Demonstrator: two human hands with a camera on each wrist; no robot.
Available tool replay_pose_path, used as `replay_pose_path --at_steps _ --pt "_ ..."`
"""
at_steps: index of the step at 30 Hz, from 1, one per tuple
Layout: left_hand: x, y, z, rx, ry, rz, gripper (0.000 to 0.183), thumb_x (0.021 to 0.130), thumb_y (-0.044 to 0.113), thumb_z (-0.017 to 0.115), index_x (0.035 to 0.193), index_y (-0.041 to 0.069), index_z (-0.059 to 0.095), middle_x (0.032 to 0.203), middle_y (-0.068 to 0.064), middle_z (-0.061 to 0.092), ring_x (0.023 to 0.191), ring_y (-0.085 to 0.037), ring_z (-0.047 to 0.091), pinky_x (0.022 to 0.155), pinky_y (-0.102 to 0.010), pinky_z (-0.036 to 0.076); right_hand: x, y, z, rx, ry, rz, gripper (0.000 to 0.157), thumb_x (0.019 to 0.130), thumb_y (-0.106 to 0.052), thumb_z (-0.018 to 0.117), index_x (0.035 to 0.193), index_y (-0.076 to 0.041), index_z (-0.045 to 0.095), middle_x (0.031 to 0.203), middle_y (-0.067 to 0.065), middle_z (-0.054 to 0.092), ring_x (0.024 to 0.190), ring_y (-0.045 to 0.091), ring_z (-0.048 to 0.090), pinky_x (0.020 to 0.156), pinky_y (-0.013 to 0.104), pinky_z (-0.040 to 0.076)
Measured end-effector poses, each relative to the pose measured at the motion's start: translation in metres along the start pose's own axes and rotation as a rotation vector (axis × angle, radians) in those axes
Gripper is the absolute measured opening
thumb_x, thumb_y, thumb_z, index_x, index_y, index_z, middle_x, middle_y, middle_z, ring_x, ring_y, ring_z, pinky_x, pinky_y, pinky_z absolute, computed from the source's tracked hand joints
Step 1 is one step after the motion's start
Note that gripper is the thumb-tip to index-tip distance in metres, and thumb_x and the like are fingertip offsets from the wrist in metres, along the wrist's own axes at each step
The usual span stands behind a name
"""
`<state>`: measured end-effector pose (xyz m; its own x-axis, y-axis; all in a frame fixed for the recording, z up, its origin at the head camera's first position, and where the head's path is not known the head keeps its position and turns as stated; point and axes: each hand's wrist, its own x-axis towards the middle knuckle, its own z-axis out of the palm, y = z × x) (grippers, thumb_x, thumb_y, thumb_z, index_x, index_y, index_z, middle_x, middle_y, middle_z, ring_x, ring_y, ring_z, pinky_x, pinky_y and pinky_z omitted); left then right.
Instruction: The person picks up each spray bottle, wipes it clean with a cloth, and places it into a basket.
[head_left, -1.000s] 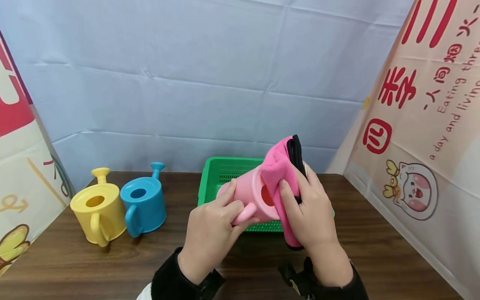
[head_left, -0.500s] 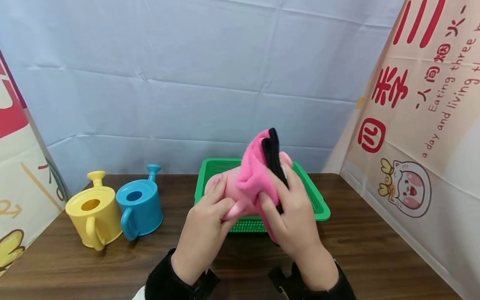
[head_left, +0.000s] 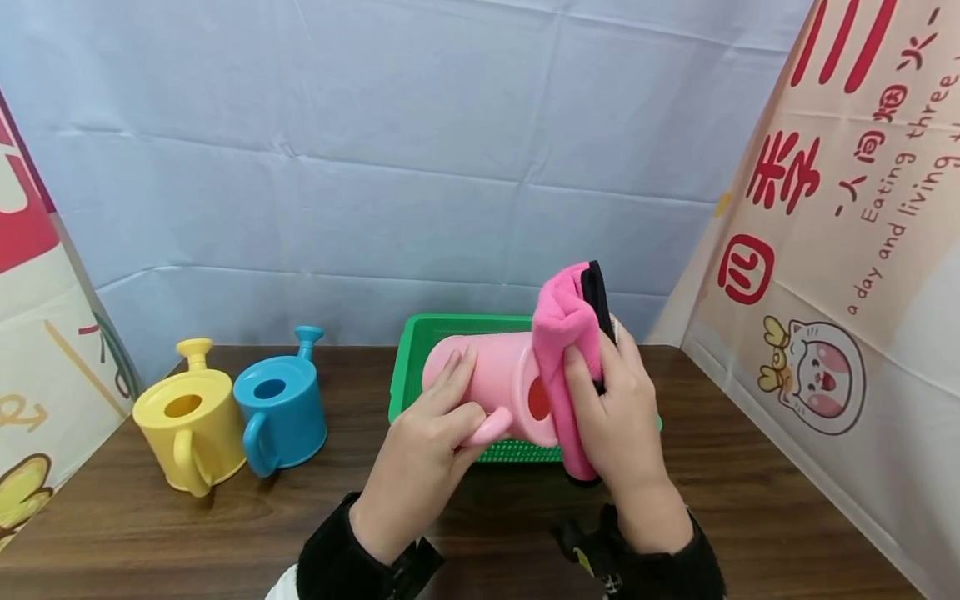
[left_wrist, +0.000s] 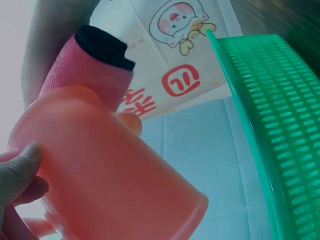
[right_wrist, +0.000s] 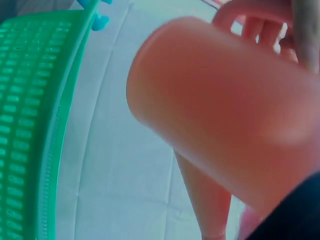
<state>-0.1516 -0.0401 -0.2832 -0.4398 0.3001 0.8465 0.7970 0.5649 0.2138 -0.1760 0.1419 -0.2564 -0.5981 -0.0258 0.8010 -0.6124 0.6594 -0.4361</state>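
A pink watering can (head_left: 480,367) is tipped on its side in front of the green basket, its round red-looking opening facing right. My left hand (head_left: 423,450) grips it by the handle, with fingers laid along the can's body. In my right hand (head_left: 618,417) is a bunched pink cloth (head_left: 562,325) with black edging, held against the can's top rim. The left wrist view shows the can's body (left_wrist: 110,165) close up, with the cloth (left_wrist: 85,70) at its far end. From the right wrist, the can's tapering spout (right_wrist: 205,200) shows beneath the body.
A green perforated basket (head_left: 408,358) sits on the brown wooden table (head_left: 330,533) behind the hands. To the left stand a yellow watering can (head_left: 187,425) and a blue watering can (head_left: 285,417), side by side. A pale blue cloth backdrop (head_left: 337,208) hangs behind.
The pink cloth first swept left over the can's top, covering its opening, then moved back right, uncovering it again. The left hand kept its hold on the handle throughout.
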Motion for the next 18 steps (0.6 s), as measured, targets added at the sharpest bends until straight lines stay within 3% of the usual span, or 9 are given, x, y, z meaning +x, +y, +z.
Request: replay_pose_path --at_steps 2,4,8,12,14,18 --pt "0.001 0.001 -0.001 0.0 0.003 0.002 0.024 0.072 0.02 0.064 0.058 0.014 0.046 0.124 -0.013 0.041 0.118 -0.025 0.032 0.084 -0.035 0.036 0.001 0.001 -0.001 0.013 -0.005 0.028 0.033 0.086 -0.028 0.047 0.116 -0.015 0.051 0.117 0.004 0.042 0.096 0.018 0.044 0.069 0.041 0.044" --pt "0.001 0.001 -0.003 -0.001 0.008 -0.001 0.023 0.072 0.019 0.064 0.058 0.013 0.047 0.124 -0.013 0.041 0.118 -0.025 0.032 0.084 -0.035 0.036 0.001 -0.001 0.0 0.034 0.001 -0.021 0.035 0.086 -0.027 0.046 0.118 -0.015 0.05 0.12 0.004 0.041 0.101 0.018 0.042 0.071 0.041 0.044" --pt "0.001 0.0 -0.005 -0.019 0.036 -0.002 0.024 0.073 0.018 0.063 0.057 0.013 0.046 0.125 -0.013 0.041 0.118 -0.024 0.031 0.086 -0.034 0.035 0.001 -0.016 0.001 0.089 0.053 -0.244 0.038 0.086 -0.031 0.044 0.12 -0.012 0.05 0.126 0.008 0.038 0.113 0.023 0.034 0.083 0.043 0.037" --pt "0.001 -0.002 -0.006 -0.034 0.057 -0.005 0.022 0.073 0.017 0.064 0.059 0.012 0.048 0.126 -0.012 0.039 0.119 -0.023 0.031 0.086 -0.033 0.035 0.0 -0.032 0.002 0.112 0.095 -0.427 0.043 0.087 -0.036 0.042 0.113 -0.005 0.055 0.124 0.016 0.039 0.113 0.032 0.034 0.088 0.043 0.031" --pt "0.001 -0.002 -0.006 -0.036 0.057 -0.008 0.02 0.073 0.017 0.064 0.06 0.012 0.05 0.127 -0.011 0.039 0.119 -0.022 0.031 0.085 -0.032 0.035 -0.002 -0.036 0.002 0.106 0.095 -0.458 0.044 0.086 -0.038 0.043 0.111 -0.004 0.055 0.123 0.018 0.039 0.112 0.032 0.034 0.087 0.043 0.031" --pt "0.001 -0.002 -0.007 -0.039 0.058 0.002 0.022 0.073 0.018 0.063 0.058 0.012 0.049 0.127 -0.011 0.039 0.119 -0.023 0.031 0.086 -0.032 0.035 -0.002 -0.041 0.0 0.109 0.078 -0.43 0.045 0.085 -0.038 0.046 0.112 -0.004 0.055 0.123 0.018 0.039 0.113 0.03 0.033 0.086 0.042 0.033"
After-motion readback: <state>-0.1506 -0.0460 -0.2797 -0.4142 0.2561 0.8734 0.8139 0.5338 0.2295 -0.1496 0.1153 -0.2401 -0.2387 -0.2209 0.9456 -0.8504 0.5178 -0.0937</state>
